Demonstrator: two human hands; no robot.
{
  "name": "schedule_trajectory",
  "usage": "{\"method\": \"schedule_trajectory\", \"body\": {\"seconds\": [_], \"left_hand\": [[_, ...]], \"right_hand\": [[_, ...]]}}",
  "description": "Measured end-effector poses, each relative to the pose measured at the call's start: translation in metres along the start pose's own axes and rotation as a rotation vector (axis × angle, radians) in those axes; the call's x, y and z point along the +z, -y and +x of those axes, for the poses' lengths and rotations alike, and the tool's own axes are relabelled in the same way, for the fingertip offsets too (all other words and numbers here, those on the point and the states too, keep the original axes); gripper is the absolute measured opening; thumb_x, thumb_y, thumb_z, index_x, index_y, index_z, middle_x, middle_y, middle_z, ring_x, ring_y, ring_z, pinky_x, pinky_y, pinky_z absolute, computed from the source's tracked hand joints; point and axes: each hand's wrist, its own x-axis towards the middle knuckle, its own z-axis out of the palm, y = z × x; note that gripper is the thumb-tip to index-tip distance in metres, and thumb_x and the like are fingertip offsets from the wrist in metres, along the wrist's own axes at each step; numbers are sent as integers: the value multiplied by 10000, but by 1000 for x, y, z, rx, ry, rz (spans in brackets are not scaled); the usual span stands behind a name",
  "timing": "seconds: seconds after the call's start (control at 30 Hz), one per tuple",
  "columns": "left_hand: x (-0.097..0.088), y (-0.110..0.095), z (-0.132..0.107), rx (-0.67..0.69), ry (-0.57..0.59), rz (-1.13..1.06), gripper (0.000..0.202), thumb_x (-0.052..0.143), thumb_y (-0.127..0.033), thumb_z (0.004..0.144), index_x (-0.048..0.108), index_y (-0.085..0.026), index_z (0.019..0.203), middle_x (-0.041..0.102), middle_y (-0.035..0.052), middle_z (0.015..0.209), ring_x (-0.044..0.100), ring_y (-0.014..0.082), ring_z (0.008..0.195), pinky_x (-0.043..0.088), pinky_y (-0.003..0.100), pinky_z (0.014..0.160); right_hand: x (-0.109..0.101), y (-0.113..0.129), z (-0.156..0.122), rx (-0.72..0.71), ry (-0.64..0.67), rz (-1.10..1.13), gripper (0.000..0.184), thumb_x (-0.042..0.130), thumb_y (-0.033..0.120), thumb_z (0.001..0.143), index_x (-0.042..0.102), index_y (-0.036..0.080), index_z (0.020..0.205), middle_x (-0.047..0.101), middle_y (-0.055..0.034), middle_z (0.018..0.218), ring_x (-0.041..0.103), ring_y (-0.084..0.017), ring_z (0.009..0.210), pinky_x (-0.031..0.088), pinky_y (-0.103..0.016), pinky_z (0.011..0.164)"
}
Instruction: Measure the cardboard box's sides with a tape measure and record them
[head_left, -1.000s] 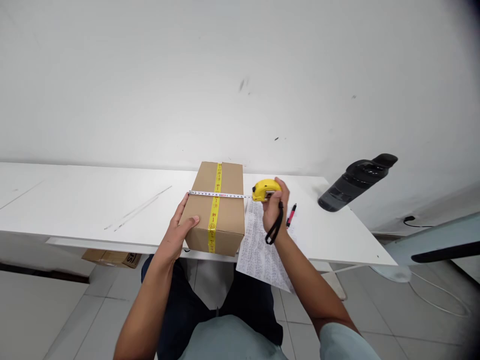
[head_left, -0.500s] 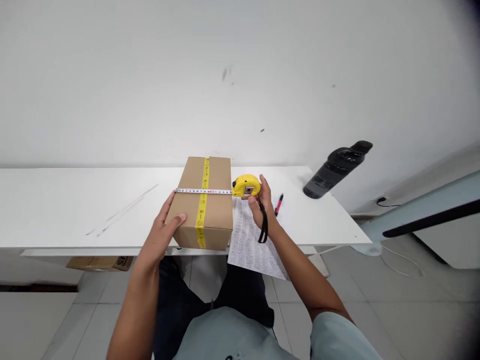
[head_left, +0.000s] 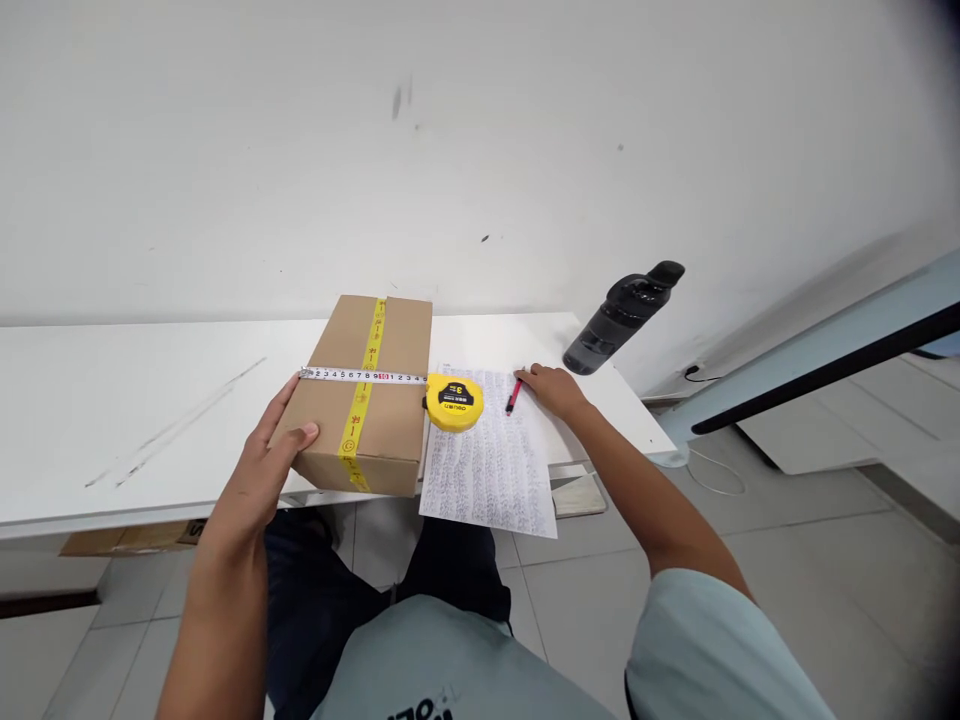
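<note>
A brown cardboard box (head_left: 322,420) with yellow printed tape (head_left: 355,420) down its top lies at the table's front edge. My left hand (head_left: 268,450) grips its left side, thumb on top and fingers along the edge by the hooked end of the measuring blade (head_left: 341,375). That blade spans the box top to the yellow tape measure (head_left: 454,403), which rests untouched against the box's right side. Farther right, my right hand (head_left: 553,390) has its fingers closed at the far end of a red and black pen (head_left: 514,397), over a printed sheet of paper (head_left: 487,460).
A black bottle (head_left: 619,325) stands at the right rear of the white table (head_left: 172,380), near the wall. The paper hangs over the front edge. Below on the left is another cardboard box (head_left: 131,538). A pale blue post with a black strip (head_left: 817,370) rises at the right.
My right hand has let go of the tape measure and moved right to the pen. The tape measure now lies flat beside the box. My left hand stays on the box; the view has shifted.
</note>
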Motion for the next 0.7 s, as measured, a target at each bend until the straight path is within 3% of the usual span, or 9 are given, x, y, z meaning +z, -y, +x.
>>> {"method": "schedule_trajectory", "body": {"seconds": [0.1, 0.23, 0.37, 0.5, 0.7], "left_hand": [[0, 0, 0, -23, -4, -26, 698, 727, -452, 794, 536, -402, 1464, 533, -9, 1545, 437, 344, 1456, 286, 516, 1249], [2, 0, 0, -33, -2, -64, 709, 731, -426, 801, 528, -375, 1478, 527, 1, 1551, 425, 341, 1464, 285, 501, 1251], [5, 0, 0, -41, -20, -106, 725, 756, -419, 784, 538, -363, 1473, 534, -8, 1546, 429, 349, 1457, 268, 491, 1260], [8, -1, 0, -59, -50, -147, 744, 791, -404, 743, 567, -352, 1451, 569, 3, 1512, 453, 353, 1434, 294, 486, 1249], [10, 0, 2, -104, -46, -210, 788, 797, -387, 717, 550, -347, 1464, 587, 19, 1489, 521, 354, 1356, 437, 467, 1143]], "right_hand": [[2, -3, -2, 38, -94, 139, 321, 494, 152, 925, 674, 172, 1190, 716, -150, 1009, 630, -254, 850, 388, -343, 764], [6, -1, -19, 188, -291, 381, 319, 379, 340, 1011, 600, 165, 1160, 701, -114, 906, 613, -240, 777, 419, -339, 723], [21, 12, -30, 279, -408, 633, 477, 285, 596, 1013, 549, 223, 878, 605, -27, 716, 573, -196, 678, 449, -310, 654], [32, 20, -26, 324, -420, 833, 599, 149, 687, 991, 523, 246, 832, 507, 28, 580, 508, -169, 557, 430, -295, 568], [27, 18, -24, 396, -388, 958, 522, 582, 695, 845, 596, 210, 654, 499, 24, 558, 453, -154, 589, 392, -303, 593]]}}
